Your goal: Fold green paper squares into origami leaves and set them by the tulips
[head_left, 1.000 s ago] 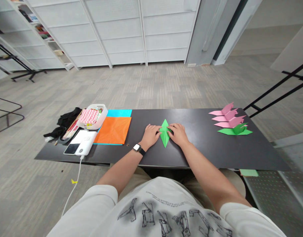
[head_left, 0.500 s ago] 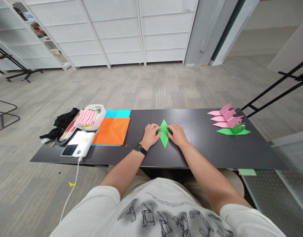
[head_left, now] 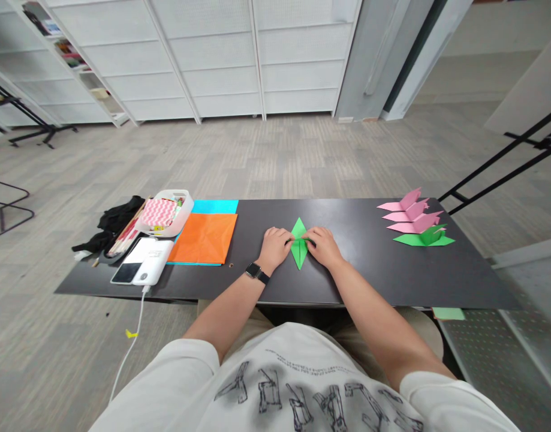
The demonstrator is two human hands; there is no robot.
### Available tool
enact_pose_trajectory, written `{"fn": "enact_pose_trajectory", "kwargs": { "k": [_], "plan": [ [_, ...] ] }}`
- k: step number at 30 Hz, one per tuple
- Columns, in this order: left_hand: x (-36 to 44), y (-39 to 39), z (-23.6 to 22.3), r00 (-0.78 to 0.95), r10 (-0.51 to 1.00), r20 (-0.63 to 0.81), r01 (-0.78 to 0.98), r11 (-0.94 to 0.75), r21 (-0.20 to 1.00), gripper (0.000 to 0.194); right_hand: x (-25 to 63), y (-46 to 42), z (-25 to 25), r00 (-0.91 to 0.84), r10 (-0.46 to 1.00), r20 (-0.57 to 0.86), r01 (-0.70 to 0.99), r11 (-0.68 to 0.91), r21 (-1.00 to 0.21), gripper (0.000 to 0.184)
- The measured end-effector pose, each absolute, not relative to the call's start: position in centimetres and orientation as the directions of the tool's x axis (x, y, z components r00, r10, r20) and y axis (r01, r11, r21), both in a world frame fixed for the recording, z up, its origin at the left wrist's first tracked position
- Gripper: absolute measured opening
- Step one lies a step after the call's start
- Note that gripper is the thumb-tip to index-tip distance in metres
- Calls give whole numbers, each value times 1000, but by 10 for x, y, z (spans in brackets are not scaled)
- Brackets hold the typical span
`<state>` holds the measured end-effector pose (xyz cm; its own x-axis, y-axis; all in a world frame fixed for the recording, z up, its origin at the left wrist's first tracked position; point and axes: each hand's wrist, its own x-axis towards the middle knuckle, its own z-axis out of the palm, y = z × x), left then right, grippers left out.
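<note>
A folded green origami paper [head_left: 299,252], shaped like a long diamond with a centre crease, lies on the black table between my hands. My left hand [head_left: 276,247] pinches its left edge near the middle, fingers curled in. On the opposite edge my right hand [head_left: 322,245] does the same, its thumb and fingertips at the paper. The fingertips partly cover the paper's middle. Three pink folded paper birds [head_left: 414,223] stand in a row at the table's right, with a green folded paper bird [head_left: 425,238] in front of them.
Orange paper sheets [head_left: 205,238] lie over blue sheets [head_left: 216,206] left of my hands. Farther left are a white plastic box [head_left: 183,207], a white power bank [head_left: 156,261] with a cable [head_left: 130,354], and black cloth [head_left: 120,217]. The table's front edge [head_left: 302,305] is near my lap.
My fingers have shifted slightly at the paper's side edges, and the middle now looks narrower between them. The rest of the table looks the same.
</note>
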<state>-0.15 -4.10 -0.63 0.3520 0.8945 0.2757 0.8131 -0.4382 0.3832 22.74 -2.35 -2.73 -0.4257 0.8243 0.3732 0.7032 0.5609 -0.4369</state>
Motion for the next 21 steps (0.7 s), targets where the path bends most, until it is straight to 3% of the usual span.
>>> {"fn": "enact_pose_trajectory", "kwargs": {
  "k": [5, 13, 21],
  "plan": [
    [-1, -47, -2, 348, 896, 276, 815, -435, 384, 15, 228, -25, -26, -457, 817, 350, 705, 574, -417, 38],
    [-2, -51, -3, 329, 891, 312, 810, -437, 392, 14, 228, -30, -25, -461, 795, 393, 664, 603, -442, 31],
    [0, -47, -10, 329, 885, 329, 832, -437, 342, 12, 224, -32, -22, -492, 780, 387, 678, 622, -392, 22]
  ]
}}
